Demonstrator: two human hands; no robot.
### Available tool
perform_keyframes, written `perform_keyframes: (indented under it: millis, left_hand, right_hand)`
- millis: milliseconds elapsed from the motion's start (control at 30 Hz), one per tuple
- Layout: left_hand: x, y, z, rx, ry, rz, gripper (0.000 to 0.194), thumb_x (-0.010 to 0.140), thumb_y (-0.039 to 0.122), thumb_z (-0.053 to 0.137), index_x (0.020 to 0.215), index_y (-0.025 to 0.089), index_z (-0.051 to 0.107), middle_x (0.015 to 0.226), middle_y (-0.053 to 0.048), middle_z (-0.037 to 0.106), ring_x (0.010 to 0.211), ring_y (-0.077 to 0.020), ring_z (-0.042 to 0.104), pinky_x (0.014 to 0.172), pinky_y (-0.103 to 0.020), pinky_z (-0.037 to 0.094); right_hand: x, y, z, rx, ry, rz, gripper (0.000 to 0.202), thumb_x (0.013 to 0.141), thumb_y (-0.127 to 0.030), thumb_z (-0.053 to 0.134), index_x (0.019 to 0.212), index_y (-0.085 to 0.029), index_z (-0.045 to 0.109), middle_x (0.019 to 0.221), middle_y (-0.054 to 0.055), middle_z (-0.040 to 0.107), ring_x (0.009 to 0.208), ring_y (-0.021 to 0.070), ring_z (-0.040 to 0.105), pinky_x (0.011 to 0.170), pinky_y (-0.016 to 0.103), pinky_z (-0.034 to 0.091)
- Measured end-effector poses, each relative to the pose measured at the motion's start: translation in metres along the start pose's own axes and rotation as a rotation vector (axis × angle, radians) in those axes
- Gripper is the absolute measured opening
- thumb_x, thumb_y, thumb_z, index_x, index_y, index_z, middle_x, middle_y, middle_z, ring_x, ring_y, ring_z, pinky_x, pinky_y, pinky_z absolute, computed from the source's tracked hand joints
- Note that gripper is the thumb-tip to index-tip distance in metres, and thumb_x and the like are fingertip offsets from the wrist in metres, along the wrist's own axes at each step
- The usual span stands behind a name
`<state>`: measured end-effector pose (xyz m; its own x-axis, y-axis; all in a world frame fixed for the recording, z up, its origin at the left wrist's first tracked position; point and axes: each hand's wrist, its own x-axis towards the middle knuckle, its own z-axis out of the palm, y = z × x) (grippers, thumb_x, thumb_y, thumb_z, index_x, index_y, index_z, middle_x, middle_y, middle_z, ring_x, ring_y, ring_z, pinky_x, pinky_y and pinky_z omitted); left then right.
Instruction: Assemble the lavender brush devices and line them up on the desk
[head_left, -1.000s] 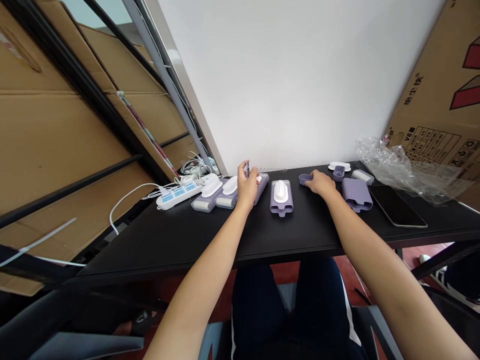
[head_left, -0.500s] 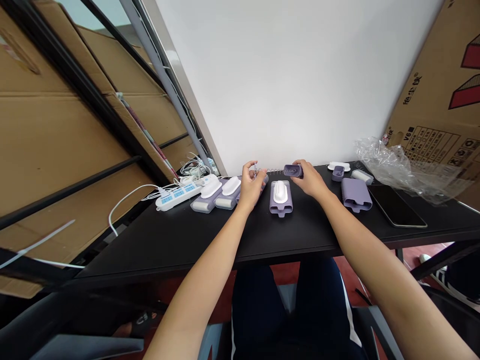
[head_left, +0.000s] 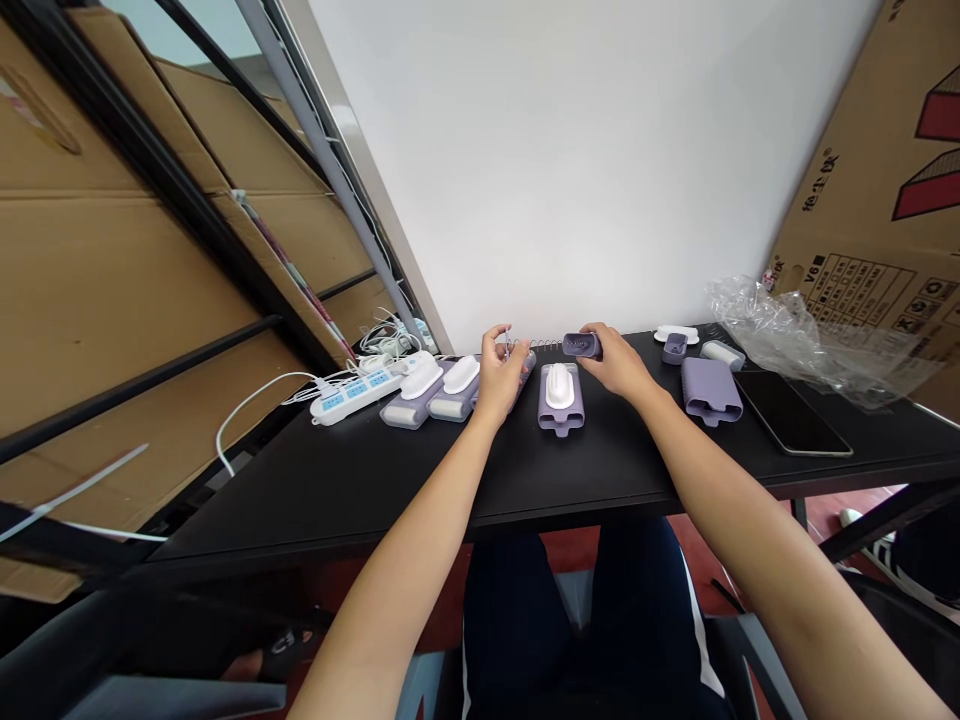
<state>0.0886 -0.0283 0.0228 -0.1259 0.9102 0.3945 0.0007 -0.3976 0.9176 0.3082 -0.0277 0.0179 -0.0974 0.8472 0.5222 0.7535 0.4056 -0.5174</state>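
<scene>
My left hand (head_left: 498, 376) is raised over the back of the table, its fingers pinched on a small, thin piece at one end of a coiled cord (head_left: 547, 345). The coil stretches across to a small purple cup-shaped part (head_left: 577, 346), which my right hand (head_left: 621, 362) grips from the right with its hollow side showing. Below and between the hands lies a purple case (head_left: 551, 421) with a white oval piece (head_left: 559, 386) on top. Another purple case (head_left: 526, 377) is partly hidden behind my left hand.
Two purple cases with white tops (head_left: 450, 405) lie left, beside a white power strip (head_left: 356, 394) and tangled cables. At right are an open purple sleeve (head_left: 711, 388), a small purple cup (head_left: 674, 348), white pieces, a phone (head_left: 793, 412), plastic film (head_left: 817, 335) and a cardboard box (head_left: 862, 230).
Both hands keep their grips with the coil stretched between them. The whole view has shifted slightly; nothing on the table has visibly moved.
</scene>
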Motion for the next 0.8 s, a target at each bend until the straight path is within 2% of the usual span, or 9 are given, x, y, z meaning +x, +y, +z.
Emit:
perform_keyframes:
  millis: [333,500,633,733,800]
  left_hand:
    - [-0.001,0.0034,0.0014,0.018,-0.007,-0.022,0.045,0.088,0.038,0.07,0.126,0.025,0.051,0.083,0.004,0.057,0.057,-0.0077,0.054,0.047,-0.018,0.038]
    - [0.0001,0.0015,0.0004,0.028,-0.027,-0.033,0.046,0.086,0.041,0.072,0.124,0.025,0.052,0.082,0.004,0.06,0.058,-0.0083,0.056,0.047,-0.018,0.038]
    - [0.0002,0.0041,0.0005,-0.04,-0.023,-0.109,0.046,0.085,0.04,0.073,0.121,0.023,0.05,0.081,0.002,0.064,0.057,-0.0088,0.057,0.046,-0.018,0.04]
    - [0.0007,0.005,0.0,-0.137,-0.021,-0.19,0.045,0.083,0.038,0.075,0.115,0.022,0.048,0.078,0.002,0.065,0.057,-0.0092,0.059,0.048,-0.018,0.044]
    - [0.0015,0.0044,-0.0008,-0.199,-0.022,-0.227,0.044,0.082,0.036,0.076,0.112,0.023,0.047,0.076,0.003,0.066,0.057,-0.009,0.059,0.05,-0.018,0.046]
  right_hand:
    - [0.001,0.002,0.0018,0.026,0.0,-0.016,0.051,0.088,-0.031,0.063,0.139,-0.028,0.055,0.129,0.01,0.062,0.106,0.0283,0.065,0.093,0.042,0.051]
    - [0.0005,0.0011,0.0021,0.048,0.01,-0.023,0.052,0.088,-0.026,0.061,0.14,-0.028,0.057,0.124,0.01,0.061,0.096,0.0251,0.066,0.092,0.041,0.052]
    - [0.0009,0.0001,0.0029,0.116,0.04,-0.058,0.052,0.087,-0.022,0.059,0.139,-0.028,0.058,0.122,0.01,0.062,0.103,0.0258,0.064,0.096,0.042,0.052]
    - [0.0022,-0.0019,0.0045,0.245,0.056,-0.111,0.056,0.086,-0.018,0.057,0.142,-0.025,0.057,0.13,0.011,0.06,0.11,0.0242,0.063,0.1,0.041,0.051]
    - [0.0034,-0.0042,0.0057,0.346,0.049,-0.137,0.06,0.085,-0.021,0.061,0.144,-0.025,0.055,0.139,0.012,0.057,0.117,0.0241,0.061,0.103,0.041,0.05]
